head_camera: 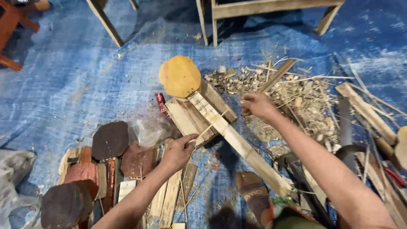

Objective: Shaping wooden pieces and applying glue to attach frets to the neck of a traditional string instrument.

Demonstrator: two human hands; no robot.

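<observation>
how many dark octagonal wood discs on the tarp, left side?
4: one uppermost by the plastic bag, one right of it near the left hand, one reddish below, one bottom-left. Others may be hidden.

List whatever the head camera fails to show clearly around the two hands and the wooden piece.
- Right hand, head view: fingers curl inward, so whether they pinch anything cannot be told.
- Left hand, head view: fingertips touch a thin stick; the grip is hidden under the hand.
- Long slat: its lower end disappears behind the foot.
- Wooden frame: cut off by the top edge.
- Wood shavings: too small and blurred to sort.
</observation>
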